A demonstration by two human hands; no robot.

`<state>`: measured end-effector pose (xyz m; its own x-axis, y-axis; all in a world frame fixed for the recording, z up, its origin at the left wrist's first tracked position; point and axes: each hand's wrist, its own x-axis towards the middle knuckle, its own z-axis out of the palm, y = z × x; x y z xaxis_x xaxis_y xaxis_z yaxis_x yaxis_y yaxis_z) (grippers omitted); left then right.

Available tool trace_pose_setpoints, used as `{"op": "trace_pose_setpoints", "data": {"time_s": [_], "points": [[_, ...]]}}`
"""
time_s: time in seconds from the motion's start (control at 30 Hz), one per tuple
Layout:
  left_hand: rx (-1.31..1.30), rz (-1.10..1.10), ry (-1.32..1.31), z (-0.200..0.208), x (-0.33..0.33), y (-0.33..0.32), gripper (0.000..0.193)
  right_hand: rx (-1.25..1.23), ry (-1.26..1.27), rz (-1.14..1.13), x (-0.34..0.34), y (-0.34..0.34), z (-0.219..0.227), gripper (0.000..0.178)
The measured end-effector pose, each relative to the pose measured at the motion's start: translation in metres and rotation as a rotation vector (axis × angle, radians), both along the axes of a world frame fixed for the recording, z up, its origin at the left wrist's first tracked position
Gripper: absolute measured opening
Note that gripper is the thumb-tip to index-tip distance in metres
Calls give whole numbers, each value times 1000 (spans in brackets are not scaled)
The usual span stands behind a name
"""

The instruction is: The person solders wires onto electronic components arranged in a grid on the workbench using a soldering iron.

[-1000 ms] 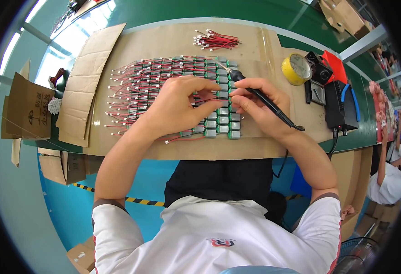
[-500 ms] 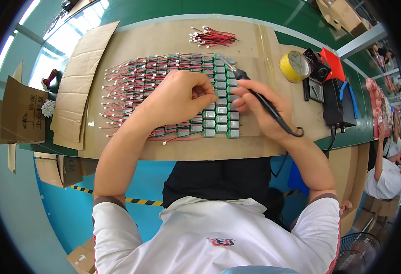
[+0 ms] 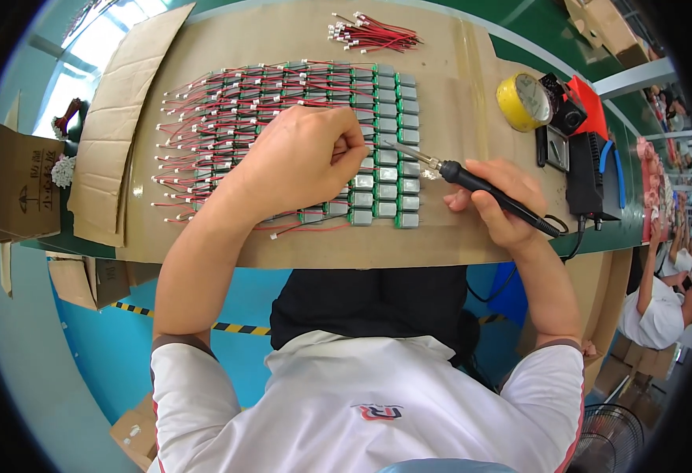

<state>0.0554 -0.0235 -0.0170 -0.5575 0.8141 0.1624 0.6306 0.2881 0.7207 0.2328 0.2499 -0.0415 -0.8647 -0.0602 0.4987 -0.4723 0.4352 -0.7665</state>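
Note:
Rows of small grey rectangular cells with green edges (image 3: 385, 191) lie on a sheet of brown cardboard (image 3: 456, 248). Red and black wires with white connectors (image 3: 204, 126) run from many of them to the left. My left hand (image 3: 310, 154) rests over the rows, thumb and fingers pinched together beside a cell; what they pinch is hidden. In my right hand (image 3: 503, 197) is a soldering iron (image 3: 484, 188) with a black handle. Its metal tip points left, over the right-hand columns of cells and close to my left fingertips.
A bunch of loose red and black wires (image 3: 373, 33) lies at the far edge. Yellow tape (image 3: 524, 102), a black soldering station (image 3: 589, 185) and blue-handled tool (image 3: 612, 173) stand at right. A folded cardboard sheet (image 3: 117, 134) lies at left. Another person (image 3: 652, 311) sits far right.
The soldering iron has swung from pointing up at the far end of the columns to pointing left near my left fingers. My right hand has shifted right; the left stays pinched.

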Motion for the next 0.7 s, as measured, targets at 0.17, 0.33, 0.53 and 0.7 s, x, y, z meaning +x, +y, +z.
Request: {"op": "trace_pose_setpoints", "data": {"time_s": [0.17,0.33,0.53,0.7], "points": [[-6,6,66,-3,2,1,15,115,31,29,-3,0,6,30],[-21,14,82,-2,3,2,14,124,49,37,-3,0,7,30],[-10,15,88,-4,1,1,14,136,55,43,-4,-1,7,30],[-17,16,106,-4,2,1,14,142,56,41,-5,-2,8,29]]}}
